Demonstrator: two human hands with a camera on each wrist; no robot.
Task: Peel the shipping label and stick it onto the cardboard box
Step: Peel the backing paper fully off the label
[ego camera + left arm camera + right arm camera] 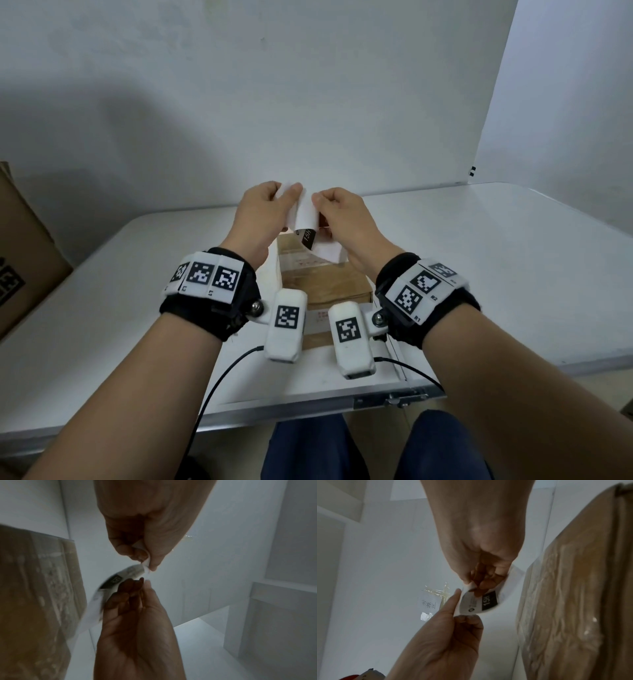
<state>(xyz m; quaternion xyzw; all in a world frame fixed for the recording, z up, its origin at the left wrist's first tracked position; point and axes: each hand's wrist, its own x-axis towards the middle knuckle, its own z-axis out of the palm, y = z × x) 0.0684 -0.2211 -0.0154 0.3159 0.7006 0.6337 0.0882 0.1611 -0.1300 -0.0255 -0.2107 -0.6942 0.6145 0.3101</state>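
Both hands hold a white shipping label (305, 216) in the air above the cardboard box (329, 291). It curls, showing a black "15H" patch (488, 601). My left hand (287, 193) pinches its upper left part between thumb and fingers. My right hand (317, 200) pinches the edge next to it. In the right wrist view, the right hand (460, 608) has its thumb and index finger on the label's edge, and the left hand (471, 585) grips from above. The box (573, 601) is brown, with shiny clear tape over it, and lies on the table under my wrists.
The white table (479, 257) runs to a white wall behind. A large brown carton (20, 257) stands at the left edge. A metal latch (404, 399) sits on the table's front rim. Tape scraps and a handwritten note (436, 596) stick to the wall.
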